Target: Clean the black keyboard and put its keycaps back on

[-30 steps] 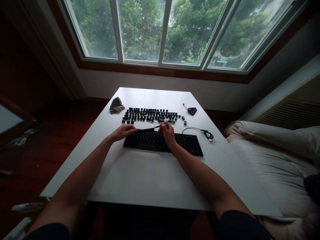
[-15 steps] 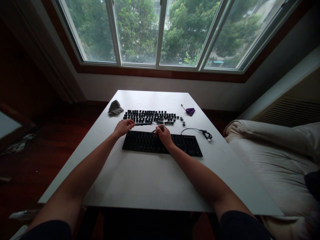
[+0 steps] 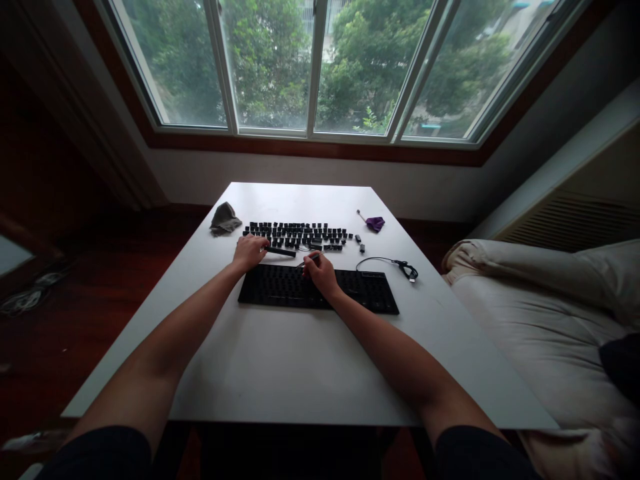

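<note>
A black keyboard [image 3: 320, 290] with its keycaps off lies on the white table [image 3: 280, 360]. Several loose black keycaps [image 3: 300, 235] are laid out in rows just beyond it. My left hand [image 3: 249, 252] is closed on a long black keycap [image 3: 281, 252], holding it low between the keyboard and the rows. My right hand [image 3: 319, 272] rests over the keyboard's far edge, pinching a thin wire tool [image 3: 306, 261].
A crumpled grey cloth [image 3: 224, 219] lies at the far left of the table and a purple-tipped tool [image 3: 371, 222] at the far right. The keyboard's cable [image 3: 395, 265] loops to the right. A bed with light bedding [image 3: 540, 313] adjoins the table's right side.
My left hand lifted the long keycap off the keyboard's far edge and carried it toward the keycap rows. My right hand drew back left with the wire tool.
</note>
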Tool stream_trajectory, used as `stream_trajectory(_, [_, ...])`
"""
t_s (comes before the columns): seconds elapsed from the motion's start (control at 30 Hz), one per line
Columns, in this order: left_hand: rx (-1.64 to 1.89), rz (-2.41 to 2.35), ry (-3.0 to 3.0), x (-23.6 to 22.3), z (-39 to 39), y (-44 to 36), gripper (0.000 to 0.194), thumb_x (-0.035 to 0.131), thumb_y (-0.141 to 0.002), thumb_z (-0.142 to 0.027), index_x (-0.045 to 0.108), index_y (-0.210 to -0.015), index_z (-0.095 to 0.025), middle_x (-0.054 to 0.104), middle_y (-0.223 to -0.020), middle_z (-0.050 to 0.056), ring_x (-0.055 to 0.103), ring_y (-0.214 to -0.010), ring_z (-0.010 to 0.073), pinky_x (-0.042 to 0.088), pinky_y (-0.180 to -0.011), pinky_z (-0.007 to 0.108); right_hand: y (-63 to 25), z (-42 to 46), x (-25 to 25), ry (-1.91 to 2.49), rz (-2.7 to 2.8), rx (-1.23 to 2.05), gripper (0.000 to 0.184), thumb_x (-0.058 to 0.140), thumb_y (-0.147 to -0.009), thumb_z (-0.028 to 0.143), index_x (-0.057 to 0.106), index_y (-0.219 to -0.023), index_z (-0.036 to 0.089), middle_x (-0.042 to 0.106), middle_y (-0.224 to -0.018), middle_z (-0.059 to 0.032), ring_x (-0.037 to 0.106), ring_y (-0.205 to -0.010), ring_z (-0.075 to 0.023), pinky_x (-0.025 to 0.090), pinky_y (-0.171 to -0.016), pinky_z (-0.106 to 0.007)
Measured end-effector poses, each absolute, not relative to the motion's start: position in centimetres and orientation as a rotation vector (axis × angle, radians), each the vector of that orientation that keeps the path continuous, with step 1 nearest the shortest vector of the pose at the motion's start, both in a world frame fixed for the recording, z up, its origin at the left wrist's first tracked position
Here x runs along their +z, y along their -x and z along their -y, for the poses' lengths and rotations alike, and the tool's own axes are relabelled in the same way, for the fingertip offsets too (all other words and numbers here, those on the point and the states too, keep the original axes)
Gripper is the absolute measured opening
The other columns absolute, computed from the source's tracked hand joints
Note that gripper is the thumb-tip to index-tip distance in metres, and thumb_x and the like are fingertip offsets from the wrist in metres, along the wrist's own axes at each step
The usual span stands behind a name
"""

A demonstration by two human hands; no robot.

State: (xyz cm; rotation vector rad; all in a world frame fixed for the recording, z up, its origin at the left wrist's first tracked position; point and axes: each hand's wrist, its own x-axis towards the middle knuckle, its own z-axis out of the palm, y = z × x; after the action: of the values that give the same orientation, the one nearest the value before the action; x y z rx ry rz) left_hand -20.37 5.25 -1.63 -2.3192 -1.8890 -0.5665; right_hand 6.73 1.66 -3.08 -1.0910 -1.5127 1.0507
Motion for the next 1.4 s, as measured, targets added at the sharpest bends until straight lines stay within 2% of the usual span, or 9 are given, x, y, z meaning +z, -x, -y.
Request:
stream_trajectory(0.53, [-0.648,2.017,2.309,-2.8,-5.8,21.4,0.022,0.067,-0.075,-0.03,0.074,-0.095,-0.027,0.072,-0.099,0.007,0.055,-0.106,0.0315,0.041,-0.092,0.043,-6.9,-1.0,-1.8,1.081,1.487,1.116,0.03,0.063,-0.084,0.053,0.056,-0.085,0.025,0.066,-0.063,0.0012,0.066,-0.059,-0.02,0.055,-0.057,-0.03])
stream_trajectory(0.77, [-0.794,1.981,2.276,-1.6,-3.7,19.2,0.02,0.062,-0.085,-0.033,0.073,-0.099,-0.025,0.069,-0.11,0.01,0.054,-0.11,0.0331,0.04,-0.097,0.048,-6.7,-2.1,-3.0,1.064,1.41,1.164,0.032,0.062,-0.083,0.054,0.055,-0.089,0.023,0.065,-0.065,0.0025,0.064,-0.056,-0.0162,0.051,-0.051,-0.025])
stream_trajectory(0.9, [-0.856,1.823,2.464,-1.4,-0.7,16.2,0.019,0.058,-0.091,-0.034,0.071,-0.102,-0.025,0.068,-0.113,0.008,0.055,-0.112,0.0309,0.04,-0.101,0.049,-7.3,-3.4,-2.8,1.049,1.22,1.259,0.032,0.063,-0.079,0.048,0.052,-0.094,0.022,0.062,-0.067,0.0039,0.063,-0.059,-0.0155,0.048,-0.047,-0.023])
stream_trajectory(1.0, [-0.824,1.677,2.668,-1.8,1.8,14.2,0.026,0.059,-0.092,-0.04,0.069,-0.112,-0.027,0.066,-0.121,0.007,0.054,-0.116,0.0299,0.042,-0.102,0.048,-7.8,-4.1,-2.1,1.054,1.138,1.256,0.029,0.063,-0.076,0.043,0.053,-0.094,0.022,0.063,-0.074,0.0026,0.064,-0.066,-0.0157,0.049,-0.047,-0.022])
stream_trajectory(1.17, [-0.694,1.514,2.79,-2.5,3.7,13.7,0.05,0.067,-0.087,-0.051,0.061,-0.131,-0.028,0.054,-0.141,0.01,0.048,-0.129,0.0331,0.038,-0.111,0.051,-8.1,-3.8,-1.0,0.971,1.135,1.3,0.021,0.059,-0.077,0.036,0.05,-0.09,0.023,0.067,-0.081,-0.0004,0.066,-0.073,-0.0164,0.053,-0.056,-0.025])
stream_trajectory(1.27, [-0.654,1.521,2.819,-2.3,3.4,14.8,0.05,0.068,-0.086,-0.052,0.062,-0.13,-0.028,0.054,-0.141,0.009,0.048,-0.129,0.0327,0.038,-0.111,0.05,-8.1,-3.4,-0.6,0.917,1.155,1.342,0.015,0.054,-0.08,0.035,0.046,-0.084,0.023,0.064,-0.071,0.0,0.066,-0.065,-0.0164,0.053,-0.058,-0.027])
stream_trajectory(1.4, [-0.6,1.536,2.872,-1.3,2.8,17.2,0.047,0.071,-0.082,-0.053,0.066,-0.122,-0.029,0.058,-0.135,0.008,0.052,-0.124,0.0319,0.039,-0.109,0.049,-8.1,-3.4,-0.4,0.937,1.266,1.404,0.017,0.054,-0.081,0.037,0.045,-0.086,0.024,0.056,-0.059,0.0056,0.057,-0.049,-0.0139,0.047,-0.048,-0.025])
